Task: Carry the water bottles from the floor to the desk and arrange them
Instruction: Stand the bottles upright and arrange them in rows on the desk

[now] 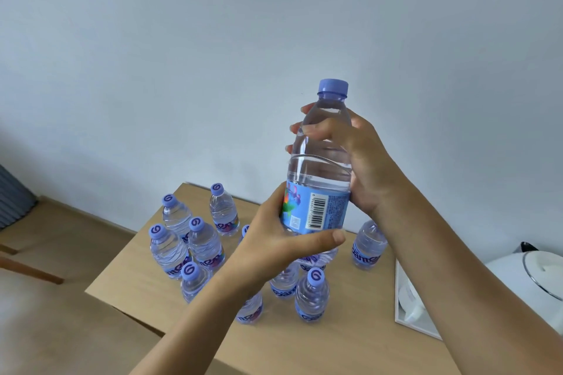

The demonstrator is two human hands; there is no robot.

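A clear plastic water bottle with a lavender screw cap and a blue label (320, 167) is held upright in the air above the light wooden desk (335, 341), in front of the pale wall (213, 39). The right hand (356, 155) wraps around its upper body, fingers curled across the shoulder below the neck. The left hand (274, 240) grips its lower part at the label, thumb lying across the front near the barcode. Below, a cluster of smaller clear bottles with the same lavender caps (198, 240) stands upright on the desk, some partly hidden behind the forearms. A white tray (408, 301) and a white electric kettle (530, 277) sit at the desk's right side.
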